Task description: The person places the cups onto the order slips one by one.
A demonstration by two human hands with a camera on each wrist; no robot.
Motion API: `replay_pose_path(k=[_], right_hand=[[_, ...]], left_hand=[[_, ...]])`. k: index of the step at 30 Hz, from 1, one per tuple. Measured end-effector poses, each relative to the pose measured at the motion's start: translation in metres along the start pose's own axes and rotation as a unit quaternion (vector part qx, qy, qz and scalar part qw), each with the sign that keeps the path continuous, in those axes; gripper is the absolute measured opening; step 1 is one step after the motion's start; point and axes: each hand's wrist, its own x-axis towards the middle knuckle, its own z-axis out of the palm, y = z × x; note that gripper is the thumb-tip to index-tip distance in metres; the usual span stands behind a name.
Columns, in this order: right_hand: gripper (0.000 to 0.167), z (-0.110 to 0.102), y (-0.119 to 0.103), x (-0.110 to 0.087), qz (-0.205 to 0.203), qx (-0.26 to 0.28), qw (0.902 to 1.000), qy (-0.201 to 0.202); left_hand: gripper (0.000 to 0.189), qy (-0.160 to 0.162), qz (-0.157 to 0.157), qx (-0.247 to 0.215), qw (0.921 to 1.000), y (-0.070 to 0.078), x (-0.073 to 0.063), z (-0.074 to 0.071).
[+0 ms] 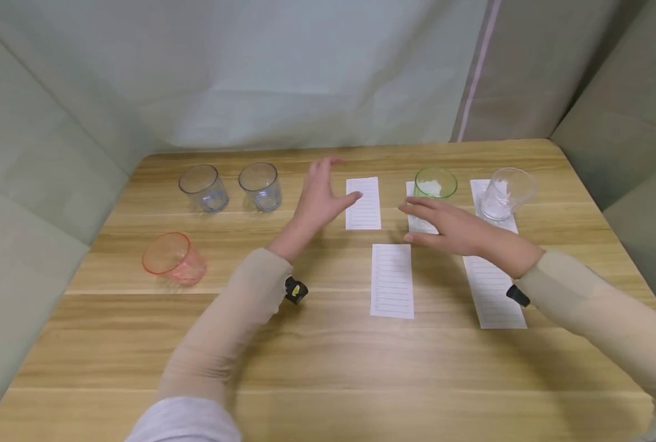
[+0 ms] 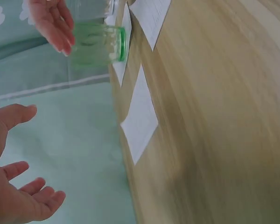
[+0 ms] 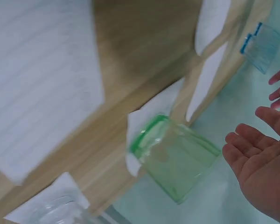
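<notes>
My left hand (image 1: pixel 319 199) hovers between a bluish glass and a lined paper slip (image 1: pixel 363 212), thumb and fingers spread, holding nothing. My right hand (image 1: pixel 452 227) is held above the table in front of a green cup (image 1: pixel 435 184), its fingers extended and nothing in them. White stuff lies inside the green cup, which stands on a lined slip (image 1: pixel 419 224). In the right wrist view the green cup (image 3: pixel 177 156) is apart from my right hand (image 3: pixel 261 158). A clear cup (image 1: pixel 507 193), also with white pieces, stands on another slip at the right.
Two bluish glasses (image 1: pixel 203 189) (image 1: pixel 260 187) stand at the back left. An orange cup (image 1: pixel 175 258) is nearer on the left. More lined slips (image 1: pixel 392 281) (image 1: pixel 496 294) lie on the wooden table (image 1: pixel 328 380). Curtains (image 1: pixel 306 73) hang behind it.
</notes>
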Motion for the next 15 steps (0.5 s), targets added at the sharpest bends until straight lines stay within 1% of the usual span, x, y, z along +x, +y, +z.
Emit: replay_pose_path(k=[4, 9, 12, 15], right_hand=[[0.062, -0.003, -0.006, 0.006, -0.008, -0.006, 1.0000, -0.001], [0.066, 0.000, -0.008, 0.012, -0.015, -0.004, 0.9999, -0.006], [0.067, 0.003, -0.007, 0.015, -0.011, 0.002, 0.9999, -0.005], [0.066, 0.004, -0.007, 0.017, -0.009, 0.004, 0.9999, -0.006]], left_hand=[[0.069, 0.036, -0.006, 0.000, 0.9993, -0.005, -0.003, -0.010], [0.066, 0.091, -0.011, -0.002, 0.9958, -0.016, -0.004, -0.022], [0.065, 0.130, -0.017, -0.019, 0.9911, -0.023, -0.005, -0.030], [0.065, 0.172, -0.037, -0.041, 0.9836, -0.032, -0.006, -0.038]])
